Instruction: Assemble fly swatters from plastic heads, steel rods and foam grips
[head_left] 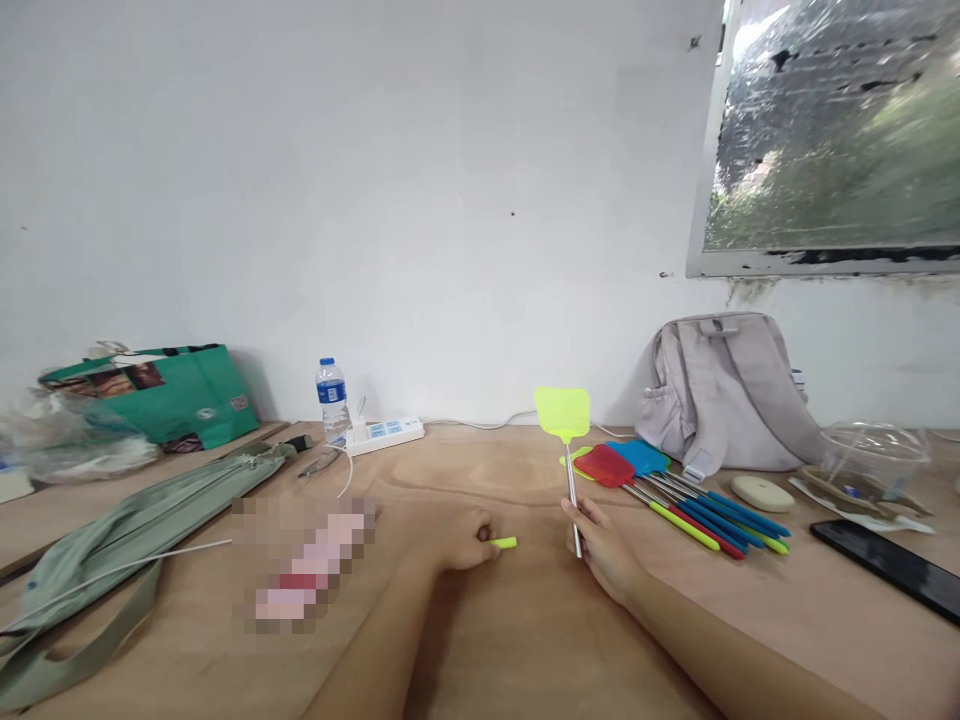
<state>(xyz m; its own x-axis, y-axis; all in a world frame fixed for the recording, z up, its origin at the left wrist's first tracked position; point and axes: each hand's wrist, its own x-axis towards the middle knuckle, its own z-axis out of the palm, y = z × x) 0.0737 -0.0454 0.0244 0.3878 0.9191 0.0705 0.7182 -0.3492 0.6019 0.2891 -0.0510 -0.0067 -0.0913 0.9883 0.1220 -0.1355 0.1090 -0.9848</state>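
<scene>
A yellow-green fly swatter (562, 412) stands upright in front of me, its flat head at the top and a bare metal rod below. My right hand (609, 548) is closed around the lower part of that rod. My left hand (466, 542) is closed, with the end of a yellow-green plastic piece (507, 543) sticking out to the right; the rest of it is hidden in the fingers. The piece and the rod are apart. Several more fly swatters (675, 500) lie in a pile right of my right hand, with red, blue and yellow-green heads and coloured handles.
A grey backpack (724, 390) leans on the wall behind the pile. At right are a soap-shaped item (761, 493), a phone (885, 560) and a clear plastic container (874, 455). Leftward are a bottle (331, 400), power strip (386, 434), grey-green bag (157, 520) and green bag (180, 400).
</scene>
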